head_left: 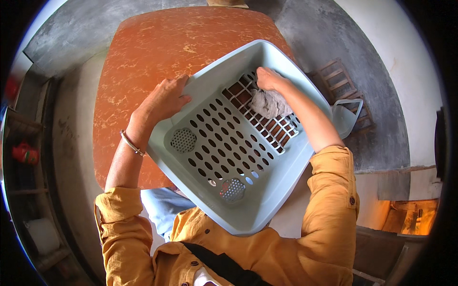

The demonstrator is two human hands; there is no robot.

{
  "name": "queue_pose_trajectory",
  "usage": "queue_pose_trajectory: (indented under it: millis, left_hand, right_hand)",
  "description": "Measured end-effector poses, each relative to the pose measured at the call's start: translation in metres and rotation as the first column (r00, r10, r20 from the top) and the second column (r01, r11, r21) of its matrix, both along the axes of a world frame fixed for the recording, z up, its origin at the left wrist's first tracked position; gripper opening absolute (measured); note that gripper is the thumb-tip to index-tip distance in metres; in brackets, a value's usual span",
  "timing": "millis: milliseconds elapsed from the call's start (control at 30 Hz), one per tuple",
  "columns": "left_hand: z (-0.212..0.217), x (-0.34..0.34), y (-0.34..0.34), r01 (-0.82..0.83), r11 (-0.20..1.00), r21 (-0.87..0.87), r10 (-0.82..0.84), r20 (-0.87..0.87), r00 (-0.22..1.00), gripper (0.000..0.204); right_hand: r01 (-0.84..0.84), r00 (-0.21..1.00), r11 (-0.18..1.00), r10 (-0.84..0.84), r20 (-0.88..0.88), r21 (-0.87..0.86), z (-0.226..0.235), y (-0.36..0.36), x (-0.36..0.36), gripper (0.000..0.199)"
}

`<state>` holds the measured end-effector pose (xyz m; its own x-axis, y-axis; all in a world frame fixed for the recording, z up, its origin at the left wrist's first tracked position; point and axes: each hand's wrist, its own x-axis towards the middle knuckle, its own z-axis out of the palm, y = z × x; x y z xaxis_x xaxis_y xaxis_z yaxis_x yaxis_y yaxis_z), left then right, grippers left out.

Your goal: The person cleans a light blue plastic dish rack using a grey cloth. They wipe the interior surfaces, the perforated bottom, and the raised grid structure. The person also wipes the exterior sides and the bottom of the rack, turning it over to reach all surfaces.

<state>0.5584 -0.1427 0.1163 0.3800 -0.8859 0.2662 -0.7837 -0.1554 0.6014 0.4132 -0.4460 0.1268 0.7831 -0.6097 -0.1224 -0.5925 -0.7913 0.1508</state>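
A pale blue-grey plastic dish rack (pixel 217 152), with oval holes in its floor and a slotted grid (pixel 267 124) at its far right part, is tilted between my arms, close to my body. My left hand (pixel 169 97) grips its left rim, the thumb over the inner side. Inside the rack, my right hand (pixel 271 79) is closed at the far end of the grid. A crumpled grey cloth (pixel 272 104) bunches out from under that hand and lies against the grid. The right fingertips are partly hidden.
Beneath and beyond the rack is a red-brown marbled table (pixel 157 52). A pale plastic holder (pixel 346 117) shows beside the rack's right wall, above a wooden slatted piece (pixel 336 78) on the floor. Shelves (pixel 28 190) with a red container (pixel 25 153) line the left.
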Motion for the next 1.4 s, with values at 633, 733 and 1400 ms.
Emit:
queue_pose_trajectory:
  millis: [633,733,1400]
  left_hand:
    - [-0.004,0.015,-0.009,0.073,0.996,0.059,-0.069,-0.053,0.996,0.041]
    - [-0.007,0.015,-0.012,0.077,0.997,0.030,-0.075,-0.069,0.995,0.041]
    - [-0.009,0.019,-0.012,0.073,0.996,0.056,-0.068,-0.074,0.995,0.040]
  right_hand:
    - [-0.047,0.995,0.985,0.061,-0.080,0.169,-0.001,-0.019,-0.067,0.047]
    - [-0.017,0.994,0.981,0.037,-0.101,0.195,-0.001,-0.023,-0.082,0.050]
    - [0.154,0.947,0.972,-0.093,-0.307,0.178,0.014,0.008,-0.105,0.026]
